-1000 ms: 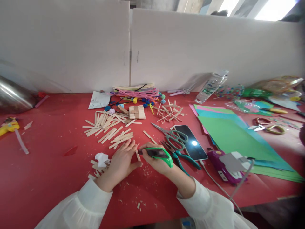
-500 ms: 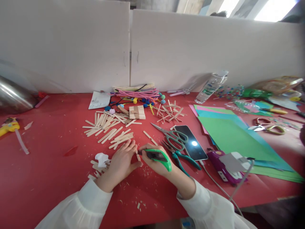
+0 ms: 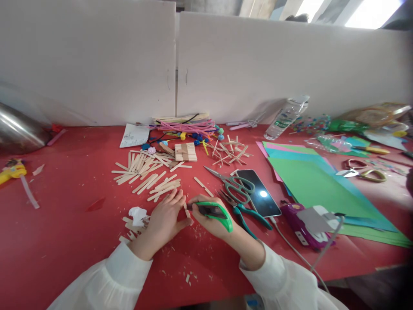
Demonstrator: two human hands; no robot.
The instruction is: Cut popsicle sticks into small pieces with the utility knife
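Note:
My right hand point(image 3: 211, 217) is closed around a green utility knife point(image 3: 222, 215), its dark front end pointing left at a short wooden craft stick point(image 3: 187, 212). My left hand point(image 3: 167, 219) lies low on the table, thumb and index finger at either end of that stick, steadying it against the surface. Where the blade meets the wood is too small to make out. Loose craft sticks point(image 3: 140, 168) are spread beyond my left hand. More sticks point(image 3: 129, 228) and a crumpled white tissue point(image 3: 138, 216) lie beside my left wrist.
Right of my right hand lie scissors point(image 3: 237, 187), teal-handled pliers point(image 3: 248, 213), a phone point(image 3: 260, 193) and a purple device point(image 3: 300, 226) with a cable. Coloured paper point(image 3: 316, 181) and a tilted water bottle point(image 3: 285, 118) are farther right. White panels point(image 3: 97, 64) close off the back.

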